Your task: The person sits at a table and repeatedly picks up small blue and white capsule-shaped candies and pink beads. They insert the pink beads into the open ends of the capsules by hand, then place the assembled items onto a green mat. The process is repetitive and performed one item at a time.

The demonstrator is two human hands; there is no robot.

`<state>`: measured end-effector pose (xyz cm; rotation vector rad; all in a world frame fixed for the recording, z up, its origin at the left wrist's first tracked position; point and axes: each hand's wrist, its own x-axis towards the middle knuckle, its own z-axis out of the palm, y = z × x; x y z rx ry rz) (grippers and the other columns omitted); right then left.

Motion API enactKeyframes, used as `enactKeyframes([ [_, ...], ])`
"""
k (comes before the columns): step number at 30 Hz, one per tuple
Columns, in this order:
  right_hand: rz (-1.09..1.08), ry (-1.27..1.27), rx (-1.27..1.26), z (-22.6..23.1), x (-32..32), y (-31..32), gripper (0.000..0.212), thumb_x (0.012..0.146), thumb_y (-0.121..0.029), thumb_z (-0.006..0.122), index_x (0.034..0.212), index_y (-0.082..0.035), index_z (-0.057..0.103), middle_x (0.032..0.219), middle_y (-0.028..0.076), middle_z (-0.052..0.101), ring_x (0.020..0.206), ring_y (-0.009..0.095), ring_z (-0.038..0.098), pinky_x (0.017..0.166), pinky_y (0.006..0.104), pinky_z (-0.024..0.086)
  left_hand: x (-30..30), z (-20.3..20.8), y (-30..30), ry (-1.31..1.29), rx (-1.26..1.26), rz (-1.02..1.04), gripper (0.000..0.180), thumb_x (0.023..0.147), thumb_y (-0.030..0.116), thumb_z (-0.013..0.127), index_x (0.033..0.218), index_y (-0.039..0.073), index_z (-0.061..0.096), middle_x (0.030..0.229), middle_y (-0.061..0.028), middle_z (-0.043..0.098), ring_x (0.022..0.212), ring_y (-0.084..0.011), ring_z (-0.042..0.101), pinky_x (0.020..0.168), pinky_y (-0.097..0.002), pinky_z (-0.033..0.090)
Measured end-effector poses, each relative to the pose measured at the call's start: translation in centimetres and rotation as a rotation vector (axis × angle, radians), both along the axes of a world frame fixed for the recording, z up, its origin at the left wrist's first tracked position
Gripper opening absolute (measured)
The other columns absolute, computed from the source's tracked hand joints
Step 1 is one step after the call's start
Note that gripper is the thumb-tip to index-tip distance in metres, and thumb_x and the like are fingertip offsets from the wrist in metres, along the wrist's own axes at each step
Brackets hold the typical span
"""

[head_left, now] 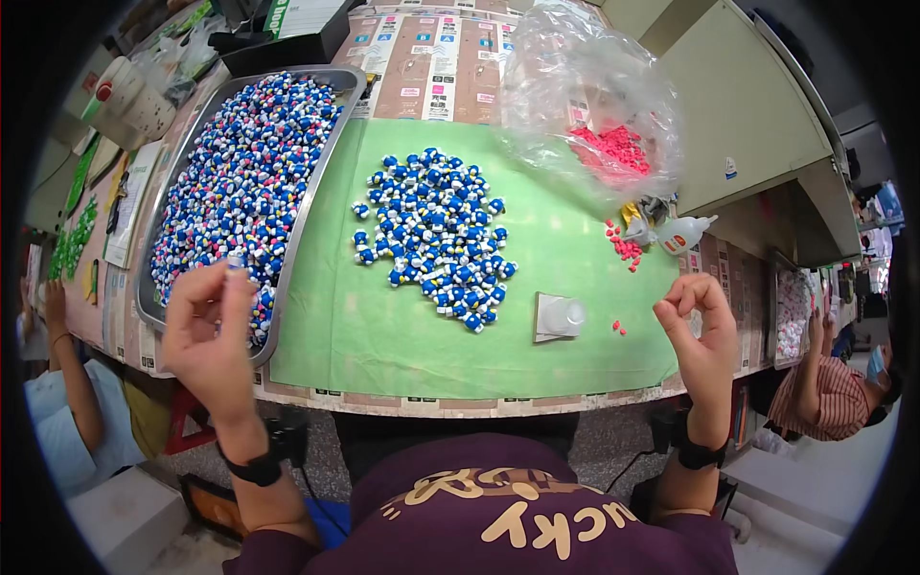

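My left hand [206,321] is raised over the near edge of a metal tray [309,206] heaped with small blue-and-white figures. Its thumb and forefinger pinch a small blue-and-white figure [235,264], seen against the heap. My right hand [707,321] is held above the right side of the green mat, fingers curled and thumb against forefinger; whatever lies between them is hidden or too small to make out. Close to it are a few small pink pieces [619,328] and a small white cup [565,316] on a square base. A loose pile of blue-and-white figures [436,230] covers the mat's middle.
At the far right, a clear plastic bag [537,105] holds many pink pieces [613,149]. A white squeeze bottle [682,234] lies beside more loose pink pieces [625,247]. Grey cabinet [743,105] stands right; black box [297,43] sits behind the tray. Other people work at both sides.
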<state>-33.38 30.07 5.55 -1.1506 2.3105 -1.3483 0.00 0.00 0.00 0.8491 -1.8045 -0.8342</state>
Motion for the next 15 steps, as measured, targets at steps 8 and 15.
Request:
enactKeyframes([
  [8,-0.06,0.0,0.213,-2.2,0.1,1.5,0.009,0.084,0.004,0.062,0.084,0.0,0.054,0.081,0.004,0.06,0.08,0.013,0.058,0.078,0.0262,0.046,-6.6,2.0,4.7,-0.259,-0.139,-0.194,0.019,0.083,-0.001,0.07,0.101,0.004,0.065,0.1,-0.0077,0.059,0.078,-0.0151,0.058,0.064,-0.0268,0.049],
  [15,0.02,-0.015,0.212,-3.0,-0.2,2.7,0.008,0.082,0.007,0.059,0.087,0.001,0.054,0.082,0.007,0.062,0.081,0.016,0.061,0.078,0.0275,0.048,-11.0,0.6,8.4,-0.511,-0.082,-0.54,0.018,0.08,-0.004,0.067,0.096,0.001,0.062,0.094,-0.0116,0.059,0.083,-0.0295,0.061,0.071,-0.0366,0.049],
])
